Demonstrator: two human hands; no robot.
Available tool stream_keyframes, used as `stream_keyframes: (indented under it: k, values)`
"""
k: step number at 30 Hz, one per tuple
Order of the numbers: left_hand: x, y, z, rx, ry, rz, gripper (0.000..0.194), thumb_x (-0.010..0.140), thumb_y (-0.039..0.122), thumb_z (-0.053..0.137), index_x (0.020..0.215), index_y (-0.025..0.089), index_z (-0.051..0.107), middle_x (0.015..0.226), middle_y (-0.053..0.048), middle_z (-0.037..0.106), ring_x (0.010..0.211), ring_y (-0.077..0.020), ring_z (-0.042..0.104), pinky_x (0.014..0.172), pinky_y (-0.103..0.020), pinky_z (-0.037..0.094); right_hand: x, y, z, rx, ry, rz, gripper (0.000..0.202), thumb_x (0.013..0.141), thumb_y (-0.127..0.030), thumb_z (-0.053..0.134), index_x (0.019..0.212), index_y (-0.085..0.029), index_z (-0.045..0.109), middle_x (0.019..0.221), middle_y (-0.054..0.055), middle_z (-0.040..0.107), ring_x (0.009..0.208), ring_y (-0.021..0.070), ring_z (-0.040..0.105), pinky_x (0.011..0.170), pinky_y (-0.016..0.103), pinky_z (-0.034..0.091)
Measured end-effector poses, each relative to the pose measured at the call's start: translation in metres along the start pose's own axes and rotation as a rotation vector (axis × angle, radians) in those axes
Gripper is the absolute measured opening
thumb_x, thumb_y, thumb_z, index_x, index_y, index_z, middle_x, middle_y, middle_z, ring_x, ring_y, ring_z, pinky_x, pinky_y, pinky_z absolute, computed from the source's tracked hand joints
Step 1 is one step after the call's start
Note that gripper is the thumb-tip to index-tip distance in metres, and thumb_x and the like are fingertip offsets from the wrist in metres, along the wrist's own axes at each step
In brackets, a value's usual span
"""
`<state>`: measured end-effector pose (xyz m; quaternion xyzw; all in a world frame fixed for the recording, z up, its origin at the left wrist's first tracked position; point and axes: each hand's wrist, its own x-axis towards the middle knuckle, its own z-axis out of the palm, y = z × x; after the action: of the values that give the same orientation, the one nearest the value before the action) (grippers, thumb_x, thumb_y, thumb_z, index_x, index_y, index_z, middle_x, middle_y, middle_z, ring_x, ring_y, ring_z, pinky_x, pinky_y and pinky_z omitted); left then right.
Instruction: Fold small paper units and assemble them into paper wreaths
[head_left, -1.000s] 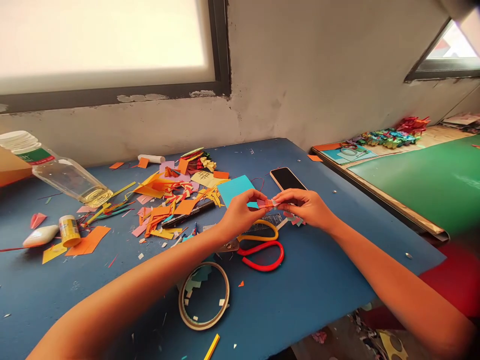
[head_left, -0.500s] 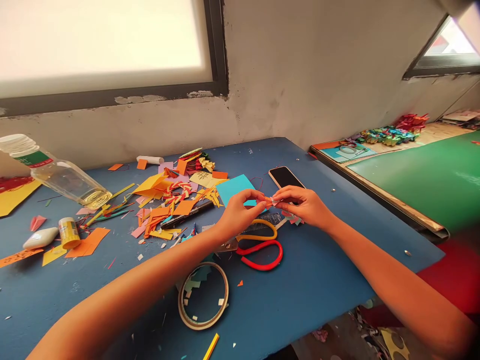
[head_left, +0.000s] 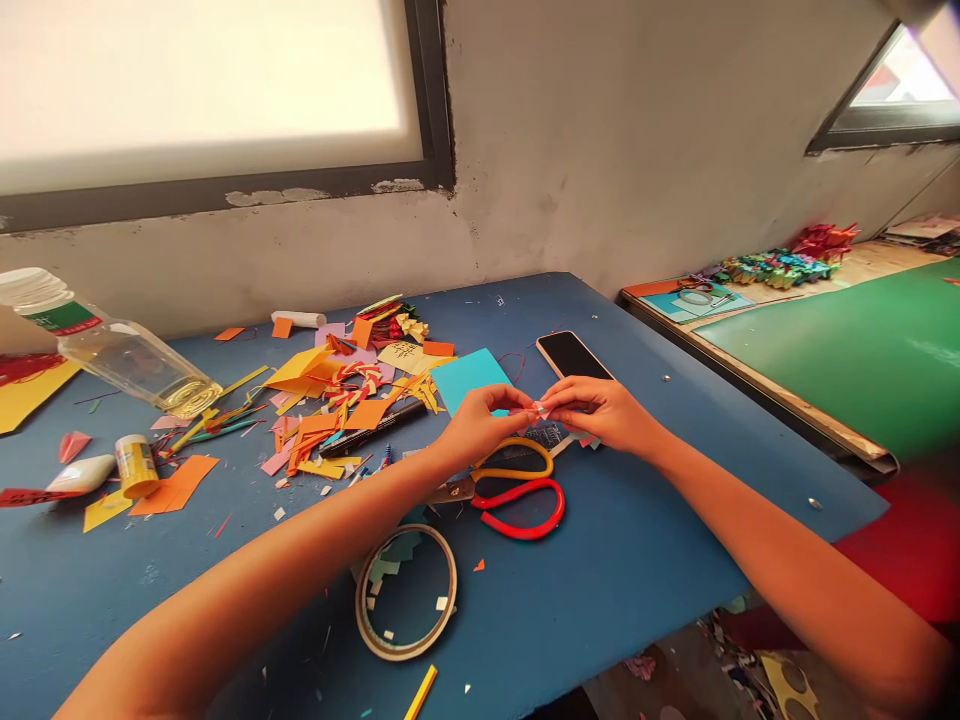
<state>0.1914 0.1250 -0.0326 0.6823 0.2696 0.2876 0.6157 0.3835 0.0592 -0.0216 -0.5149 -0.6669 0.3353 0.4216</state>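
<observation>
Paper piece (head_left: 541,409), small, pink-and-white, pinched by my left hand (head_left: 481,422) and right hand (head_left: 604,410); gentle, even pressure should avoid crumpling.

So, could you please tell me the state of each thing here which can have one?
Left hand: pinching a small pinkish paper piece
Right hand: pinching the same piece
Scissors: lying flat; blades partly hidden, so open or shut unclear
Phone: face up, screen dark
Blue paper sheet: flat, partly covered
Tape ring: lying flat
Black marker: lying on its side
</observation>
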Motion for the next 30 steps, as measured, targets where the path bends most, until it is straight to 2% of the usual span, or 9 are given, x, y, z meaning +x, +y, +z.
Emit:
stream_keyframes:
  k: [7, 13, 18, 22, 27, 30]
  values:
    - [0.000, 0.002, -0.001, 0.042, -0.014, 0.017, 0.024, 0.073, 0.033, 0.069, 0.084, 0.012, 0.065, 0.074, -0.002, 0.065, 0.067, -0.0117, 0.058, 0.072, -0.028, 0.047, 0.000, -0.002, 0.000, 0.001, -0.006, 0.007, 0.018, 0.078, -0.036, 0.066, 0.089, -0.025, 0.074, 0.094, 0.004, 0.065, 0.074, 0.0151, 0.064, 0.053, 0.024, 0.055]
    - [0.000, -0.001, -0.002, 0.135, -0.011, 0.078, 0.024, 0.077, 0.036, 0.066, 0.083, 0.013, 0.067, 0.073, -0.004, 0.066, 0.069, -0.0138, 0.060, 0.074, -0.029, 0.049, 0.001, 0.004, 0.000, 0.034, 0.000, -0.035, 0.016, 0.076, -0.034, 0.068, 0.087, -0.025, 0.075, 0.092, 0.004, 0.068, 0.081, 0.0180, 0.066, 0.070, 0.031, 0.057]
    - [0.001, -0.002, -0.002, 0.189, -0.007, 0.119, 0.027, 0.079, 0.040, 0.063, 0.083, 0.014, 0.069, 0.071, -0.004, 0.066, 0.068, -0.0149, 0.060, 0.072, -0.029, 0.049, 0.001, 0.007, 0.000, 0.046, 0.019, -0.010, 0.019, 0.074, -0.038, 0.069, 0.086, -0.025, 0.076, 0.092, 0.005, 0.069, 0.078, 0.0182, 0.066, 0.063, 0.030, 0.057]
    - [0.001, -0.001, -0.001, 0.207, 0.003, 0.121, 0.029, 0.079, 0.042, 0.063, 0.081, 0.014, 0.069, 0.069, -0.004, 0.065, 0.068, -0.0155, 0.059, 0.071, -0.029, 0.049, 0.001, 0.007, 0.001, 0.051, 0.030, -0.006, 0.020, 0.073, -0.040, 0.070, 0.084, -0.025, 0.076, 0.091, 0.004, 0.070, 0.081, 0.0192, 0.067, 0.069, 0.032, 0.057]
    - [0.005, -0.004, -0.001, 0.106, -0.006, 0.110, 0.029, 0.077, 0.042, 0.065, 0.082, 0.014, 0.070, 0.067, -0.003, 0.065, 0.067, -0.0144, 0.059, 0.070, -0.028, 0.048, 0.002, 0.008, -0.002, 0.050, 0.033, -0.002, 0.021, 0.072, -0.040, 0.071, 0.085, -0.024, 0.076, 0.090, 0.004, 0.070, 0.083, 0.0197, 0.067, 0.074, 0.033, 0.056]
    - [0.008, -0.008, -0.002, 0.043, -0.015, 0.091, 0.029, 0.076, 0.041, 0.065, 0.085, 0.013, 0.070, 0.067, -0.003, 0.065, 0.066, -0.0141, 0.059, 0.069, -0.029, 0.048, 0.003, 0.007, -0.004, 0.045, 0.037, 0.015, 0.022, 0.072, -0.040, 0.071, 0.086, -0.024, 0.076, 0.090, 0.004, 0.070, 0.083, 0.0196, 0.066, 0.070, 0.032, 0.057]
